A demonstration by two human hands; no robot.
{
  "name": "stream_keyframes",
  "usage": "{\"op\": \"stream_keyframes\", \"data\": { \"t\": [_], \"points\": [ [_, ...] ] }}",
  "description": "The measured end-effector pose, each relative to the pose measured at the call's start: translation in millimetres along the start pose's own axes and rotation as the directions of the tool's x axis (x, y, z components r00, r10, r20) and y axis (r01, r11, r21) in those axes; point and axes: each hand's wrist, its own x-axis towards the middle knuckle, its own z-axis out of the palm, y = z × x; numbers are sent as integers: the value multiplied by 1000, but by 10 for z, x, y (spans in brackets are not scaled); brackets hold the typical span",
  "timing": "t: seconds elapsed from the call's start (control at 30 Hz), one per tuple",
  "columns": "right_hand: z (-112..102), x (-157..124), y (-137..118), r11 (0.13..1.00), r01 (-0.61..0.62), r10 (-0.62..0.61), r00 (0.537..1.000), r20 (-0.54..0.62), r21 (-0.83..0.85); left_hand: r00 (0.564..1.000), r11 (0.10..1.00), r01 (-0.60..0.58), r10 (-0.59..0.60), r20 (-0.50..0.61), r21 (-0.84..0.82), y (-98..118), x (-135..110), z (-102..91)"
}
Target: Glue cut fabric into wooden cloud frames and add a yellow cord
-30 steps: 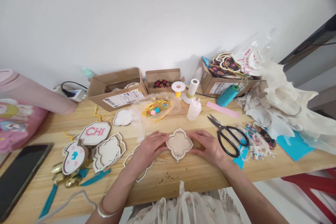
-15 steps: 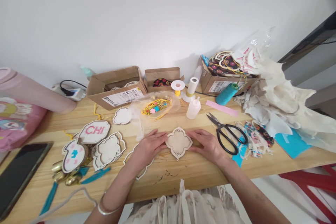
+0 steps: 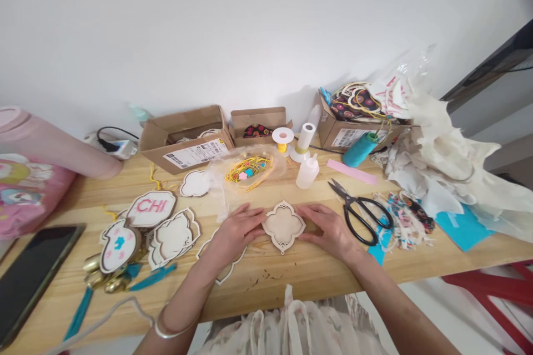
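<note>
Tabletop (image 3: 328, 280): grained wood, smooth, with a low sheen. Four-lobed piece (image 3: 283, 226): pale, wood-like, matt. Scissors (image 3: 353, 199): grey metal blades with a dull sheen — handles black and smooth. Squeeze bottle (image 3: 307, 173): translucent plastic, smooth. Left box (image 3: 156, 152): brown cardboard, matt, carrying a printed label (image 3: 195, 153). Crumpled cloth (image 3: 452, 147): off-white, matt, creased. Bells (image 3: 95, 279): gold-coloured metal, glossy. Phone (image 3: 37, 269): dark, smooth face — glossy. Bangle (image 3: 168, 334): silver-coloured metal, polished.

Craft workspace; can't tell home or studio. Wooden bench (image 3: 308, 274) against plain wall (image 3: 250, 28), scissors (image 3: 353, 199), teal thread spool (image 3: 358, 151), squeeze bottle (image 3: 307, 173), fabric scraps (image 3: 407, 224), cardboard box (image 3: 155, 153), cut-out wooden frame (image 3: 283, 227).
</note>
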Motion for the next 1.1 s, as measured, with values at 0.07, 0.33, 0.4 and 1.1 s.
{"op": "stream_keyframes", "data": {
  "t": [0.07,0.33,0.4,1.1],
  "points": [
    [6,1,12,1000,-9,9,1000,4,0,1000,1000,-5,5,6,8,0,2,3],
    [0,3,2,1000,-16,16,999,-27,5,1000,1000,-7,7,-23,-24,6,24,-4],
    [7,-8,7,1000,4,-4,1000,-30,-8,1000,999,-9,9,-18,-33,13,29,-9],
    [54,5,66,998,19,-14,996,-88,61,991,990,116,-110,69,-80,124,64,-145]
  ]
}}
